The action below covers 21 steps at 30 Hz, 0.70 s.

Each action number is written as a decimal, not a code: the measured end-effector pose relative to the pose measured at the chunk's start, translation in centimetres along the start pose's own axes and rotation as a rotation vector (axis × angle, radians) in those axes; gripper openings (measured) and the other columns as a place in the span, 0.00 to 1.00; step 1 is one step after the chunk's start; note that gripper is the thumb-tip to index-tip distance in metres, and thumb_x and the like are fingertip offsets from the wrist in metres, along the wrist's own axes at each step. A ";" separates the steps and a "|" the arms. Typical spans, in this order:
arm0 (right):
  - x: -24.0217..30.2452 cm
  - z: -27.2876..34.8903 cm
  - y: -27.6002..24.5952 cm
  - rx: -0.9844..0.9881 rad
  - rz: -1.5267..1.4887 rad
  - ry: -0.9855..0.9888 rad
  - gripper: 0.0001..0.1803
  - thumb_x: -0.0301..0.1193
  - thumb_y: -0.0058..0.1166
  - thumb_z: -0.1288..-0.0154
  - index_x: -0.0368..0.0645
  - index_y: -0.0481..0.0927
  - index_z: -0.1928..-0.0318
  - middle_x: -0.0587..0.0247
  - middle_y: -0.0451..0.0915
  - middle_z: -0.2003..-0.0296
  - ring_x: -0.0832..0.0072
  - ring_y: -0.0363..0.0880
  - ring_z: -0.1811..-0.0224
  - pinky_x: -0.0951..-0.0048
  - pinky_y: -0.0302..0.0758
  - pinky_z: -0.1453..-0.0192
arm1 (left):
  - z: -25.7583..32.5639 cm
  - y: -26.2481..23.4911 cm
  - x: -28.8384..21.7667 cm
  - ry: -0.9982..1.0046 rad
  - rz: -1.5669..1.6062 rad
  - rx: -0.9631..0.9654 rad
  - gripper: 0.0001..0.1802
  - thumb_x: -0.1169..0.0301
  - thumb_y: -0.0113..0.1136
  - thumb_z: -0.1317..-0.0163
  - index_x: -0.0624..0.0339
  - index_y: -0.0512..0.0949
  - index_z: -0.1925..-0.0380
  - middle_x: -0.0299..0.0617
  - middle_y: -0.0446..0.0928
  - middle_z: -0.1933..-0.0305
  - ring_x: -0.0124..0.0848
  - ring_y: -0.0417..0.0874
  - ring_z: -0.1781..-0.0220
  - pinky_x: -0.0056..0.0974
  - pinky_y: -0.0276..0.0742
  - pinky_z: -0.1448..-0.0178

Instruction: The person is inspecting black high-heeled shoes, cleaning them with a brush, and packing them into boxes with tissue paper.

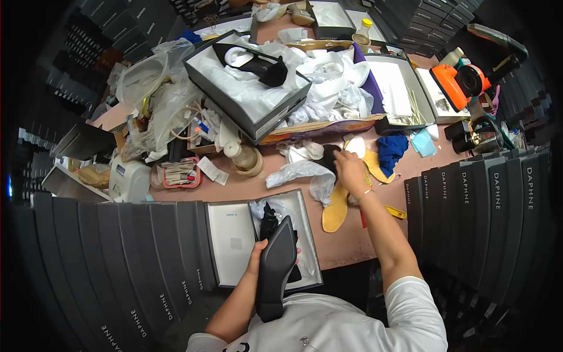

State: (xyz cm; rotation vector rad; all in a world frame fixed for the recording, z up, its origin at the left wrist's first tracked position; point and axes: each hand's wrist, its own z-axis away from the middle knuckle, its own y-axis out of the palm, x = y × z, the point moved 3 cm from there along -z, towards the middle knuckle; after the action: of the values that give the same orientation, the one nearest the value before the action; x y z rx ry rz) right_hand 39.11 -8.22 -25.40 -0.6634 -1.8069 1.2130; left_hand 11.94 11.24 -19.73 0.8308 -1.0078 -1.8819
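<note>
Black pointed shoe (275, 267), bottom centre, gripped by left hand (258, 253), long axis near-vertical, toe up over open box (231, 237). Right hand (350, 170), mid-frame on table (346, 240), closed on dark item (329, 157); tan insole (335, 211) just below.

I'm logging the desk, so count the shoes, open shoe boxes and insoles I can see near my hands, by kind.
Black shoes: 3 - one in the left hand, one in the near open box, one in the far open box.
Open shoe boxes: 2 - near, far.
Tan insoles: 2 - one below the right hand, one beside it.
Total: 7
</note>
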 end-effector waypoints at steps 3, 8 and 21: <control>3.2 3.3 -6.1 -0.229 -0.365 0.117 0.18 0.27 0.52 0.39 0.38 0.76 0.47 0.49 0.78 0.59 0.54 0.76 0.58 0.59 0.74 0.52 | 0.9 0.5 -0.6 0.064 -0.019 -0.054 0.41 0.46 0.48 0.39 0.66 0.59 0.35 0.53 0.65 0.36 0.47 0.76 0.44 0.50 0.79 0.45; 23.2 13.7 -12.4 0.205 -0.593 -0.408 0.14 0.28 0.61 0.44 0.38 0.78 0.57 0.54 0.78 0.69 0.57 0.77 0.68 0.65 0.75 0.62 | 2.5 2.3 -0.6 0.013 -0.071 -0.167 0.37 0.44 0.48 0.38 0.66 0.67 0.41 0.51 0.77 0.50 0.39 0.82 0.54 0.37 0.81 0.51; 27.1 12.4 -10.4 -0.118 -0.474 -0.107 0.03 0.27 0.53 0.42 0.42 0.74 0.68 0.56 0.75 0.76 0.58 0.78 0.72 0.59 0.75 0.71 | 7.3 2.4 -0.4 0.196 -0.161 -0.030 0.38 0.44 0.41 0.37 0.68 0.65 0.41 0.55 0.77 0.50 0.42 0.82 0.54 0.45 0.79 0.48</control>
State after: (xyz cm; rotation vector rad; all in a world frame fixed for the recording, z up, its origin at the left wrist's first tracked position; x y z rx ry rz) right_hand 14.96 3.14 -8.56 -0.2117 -1.9902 0.8403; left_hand 6.96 13.20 -14.25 1.0831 -0.8111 -1.9002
